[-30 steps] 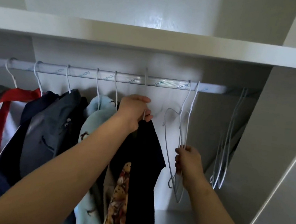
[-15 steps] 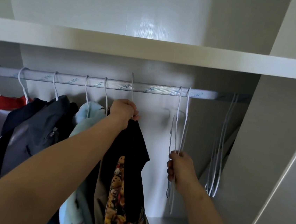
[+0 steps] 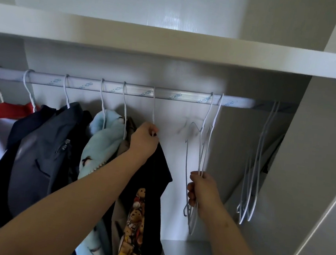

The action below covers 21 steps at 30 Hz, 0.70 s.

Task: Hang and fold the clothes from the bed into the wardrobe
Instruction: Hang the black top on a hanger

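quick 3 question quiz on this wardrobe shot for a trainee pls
1. True or false: the right hand grips empty hangers that are hooked on the rail.
2. The left hand pinches the neck of the hanger carrying: A red top, B black bear-print shirt, C light blue fleece.
3. Count: how many hooks do the gripped empty hangers put over the rail?
Key: 1 true; 2 B; 3 two.

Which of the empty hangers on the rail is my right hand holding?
The pair of hangers beside the black T-shirt; your right hand grips their lower part. The other empty bunch hangs untouched at the rail's far right end.
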Each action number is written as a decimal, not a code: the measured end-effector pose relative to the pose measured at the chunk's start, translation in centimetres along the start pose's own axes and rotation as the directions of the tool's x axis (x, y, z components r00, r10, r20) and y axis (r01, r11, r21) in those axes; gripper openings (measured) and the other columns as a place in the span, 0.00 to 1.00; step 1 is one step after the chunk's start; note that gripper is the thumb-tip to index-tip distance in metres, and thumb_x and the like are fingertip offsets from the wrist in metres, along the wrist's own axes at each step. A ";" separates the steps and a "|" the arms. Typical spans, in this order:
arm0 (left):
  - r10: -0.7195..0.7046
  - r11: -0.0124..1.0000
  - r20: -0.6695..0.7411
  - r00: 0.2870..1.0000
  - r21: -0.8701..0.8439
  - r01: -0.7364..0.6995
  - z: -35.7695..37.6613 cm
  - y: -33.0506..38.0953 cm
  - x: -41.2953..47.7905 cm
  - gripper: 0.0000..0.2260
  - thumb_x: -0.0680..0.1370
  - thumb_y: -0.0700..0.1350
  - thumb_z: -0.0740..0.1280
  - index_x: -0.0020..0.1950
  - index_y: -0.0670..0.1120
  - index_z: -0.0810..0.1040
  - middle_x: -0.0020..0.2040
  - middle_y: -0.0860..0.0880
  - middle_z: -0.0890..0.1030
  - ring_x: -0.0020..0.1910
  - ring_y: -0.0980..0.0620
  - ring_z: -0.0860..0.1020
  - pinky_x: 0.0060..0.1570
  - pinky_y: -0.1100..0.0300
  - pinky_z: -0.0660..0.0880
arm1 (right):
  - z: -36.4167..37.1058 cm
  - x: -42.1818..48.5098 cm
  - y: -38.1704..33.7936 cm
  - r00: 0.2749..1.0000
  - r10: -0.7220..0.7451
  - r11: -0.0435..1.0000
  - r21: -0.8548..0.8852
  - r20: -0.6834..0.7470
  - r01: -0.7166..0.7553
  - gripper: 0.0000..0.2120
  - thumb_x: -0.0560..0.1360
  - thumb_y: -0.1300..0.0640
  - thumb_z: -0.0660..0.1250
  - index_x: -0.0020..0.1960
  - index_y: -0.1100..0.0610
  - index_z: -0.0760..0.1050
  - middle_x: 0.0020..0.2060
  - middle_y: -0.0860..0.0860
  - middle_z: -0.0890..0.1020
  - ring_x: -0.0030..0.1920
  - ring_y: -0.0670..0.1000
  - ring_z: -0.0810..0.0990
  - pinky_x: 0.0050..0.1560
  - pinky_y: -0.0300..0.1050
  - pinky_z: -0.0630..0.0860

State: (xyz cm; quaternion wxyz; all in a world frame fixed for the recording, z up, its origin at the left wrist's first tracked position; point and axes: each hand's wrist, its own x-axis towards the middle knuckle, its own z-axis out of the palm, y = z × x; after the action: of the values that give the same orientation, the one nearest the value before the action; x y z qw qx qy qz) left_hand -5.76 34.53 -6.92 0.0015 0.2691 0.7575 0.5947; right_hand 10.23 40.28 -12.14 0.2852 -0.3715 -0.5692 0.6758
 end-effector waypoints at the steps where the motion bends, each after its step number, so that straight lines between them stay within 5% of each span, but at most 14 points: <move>1: 0.028 0.998 0.001 1.000 0.063 -0.028 -0.1 -0.3 -0.3 0.07 0.74 0.33 0.63 0.46 0.44 0.76 0.39 0.51 0.73 0.40 0.51 0.72 0.38 0.65 0.66 | 0.1 -0.1 0.2 1.000 0.003 1.000 0.000 -0.003 -0.003 0.07 0.77 0.62 0.57 0.42 0.55 0.70 0.26 0.51 0.71 0.18 0.45 0.65 0.21 0.33 0.62; 5: 0.007 1.000 -0.013 1.000 0.013 -0.007 -0.3 -0.6 -1.2 0.08 0.75 0.34 0.62 0.50 0.42 0.78 0.45 0.49 0.75 0.45 0.49 0.74 0.45 0.62 0.68 | 0.1 -0.4 0.5 1.000 0.006 1.000 -0.018 -0.019 -0.007 0.07 0.77 0.63 0.58 0.41 0.56 0.70 0.26 0.52 0.72 0.19 0.45 0.65 0.20 0.34 0.62; 9: 0.006 0.999 0.033 0.999 -0.047 -0.004 -0.4 -0.7 -2.4 0.07 0.76 0.36 0.64 0.51 0.44 0.77 0.43 0.52 0.74 0.42 0.54 0.72 0.37 0.67 0.67 | 0.2 -0.7 0.6 0.996 -0.030 0.999 -0.048 -0.078 0.026 0.03 0.76 0.63 0.60 0.46 0.58 0.72 0.28 0.52 0.73 0.24 0.47 0.69 0.24 0.37 0.66; 16: 0.059 0.995 0.166 0.984 -0.088 -0.045 -1.3 -1.9 -5.9 0.14 0.77 0.38 0.63 0.62 0.46 0.73 0.62 0.50 0.73 0.57 0.55 0.72 0.58 0.69 0.66 | 0.7 -2.1 1.1 0.954 -0.159 0.985 -0.111 -0.254 0.134 0.20 0.75 0.61 0.65 0.66 0.58 0.66 0.52 0.52 0.74 0.46 0.48 0.73 0.48 0.42 0.68; 18: 0.117 0.989 0.199 0.973 -0.113 -0.096 -2.0 -2.1 -7.1 0.16 0.77 0.36 0.63 0.65 0.45 0.71 0.63 0.52 0.70 0.58 0.60 0.70 0.55 0.76 0.63 | 0.9 -2.9 1.3 0.927 -0.184 0.978 -0.156 -0.327 0.139 0.22 0.75 0.59 0.65 0.68 0.57 0.65 0.61 0.55 0.72 0.58 0.54 0.72 0.55 0.47 0.69; 21: 0.153 0.985 0.268 0.951 -0.119 -0.125 -3.2 -2.1 -8.5 0.13 0.76 0.37 0.65 0.60 0.48 0.74 0.65 0.51 0.69 0.64 0.55 0.68 0.63 0.69 0.63 | 1.4 -4.3 2.0 0.896 -0.173 0.982 -0.146 -0.408 0.123 0.22 0.75 0.58 0.65 0.67 0.55 0.65 0.62 0.54 0.70 0.60 0.55 0.70 0.52 0.47 0.69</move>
State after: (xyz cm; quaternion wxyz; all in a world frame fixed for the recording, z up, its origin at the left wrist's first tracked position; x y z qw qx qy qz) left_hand -0.39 27.84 -10.52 0.0788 0.4017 0.6981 0.5874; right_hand 11.50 35.66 -13.24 0.4292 -0.4794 -0.5597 0.5223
